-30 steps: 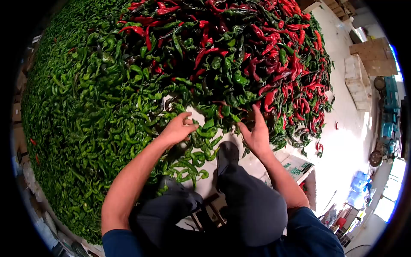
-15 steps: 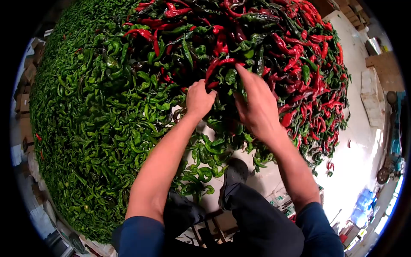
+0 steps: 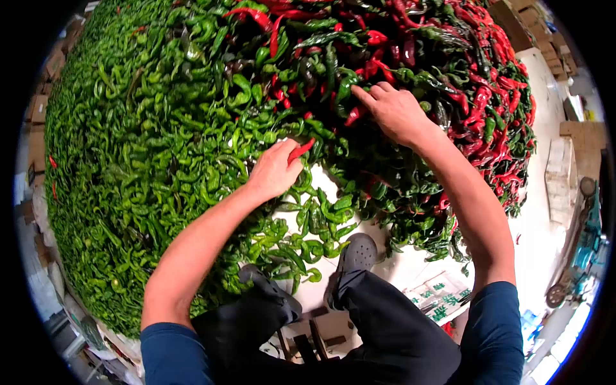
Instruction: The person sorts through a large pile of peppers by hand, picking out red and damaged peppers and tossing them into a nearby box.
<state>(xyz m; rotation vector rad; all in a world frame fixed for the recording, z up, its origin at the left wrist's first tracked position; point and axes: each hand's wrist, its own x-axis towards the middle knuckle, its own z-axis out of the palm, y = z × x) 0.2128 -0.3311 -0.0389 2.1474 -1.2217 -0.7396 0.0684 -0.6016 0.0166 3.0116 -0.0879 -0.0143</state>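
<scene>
In the head view my left hand (image 3: 276, 170) is closed around a red chili pepper (image 3: 300, 151), which sticks out between thumb and index finger. It hovers over the near edge of a heap of green peppers (image 3: 160, 173). Further right, my right hand (image 3: 394, 112) reaches into the mixed heap of red and dark green peppers (image 3: 462, 83). Its index finger stretches to a green pepper (image 3: 344, 91), with the other fingers apart from it. A red pepper (image 3: 355, 115) shows just below that finger; the thumb is hidden.
Loose green peppers (image 3: 314, 218) lie on the pale floor before my shoes (image 3: 358, 253). A printed white box (image 3: 439, 296) stands by my right knee. Cardboard boxes (image 3: 545, 38) line the back right, and a white foam block (image 3: 561, 179) sits at the right.
My hands have moved apart: the left one back and left with a red pepper in its grip, the right one slightly up and right over the heap. The view has shifted a little.
</scene>
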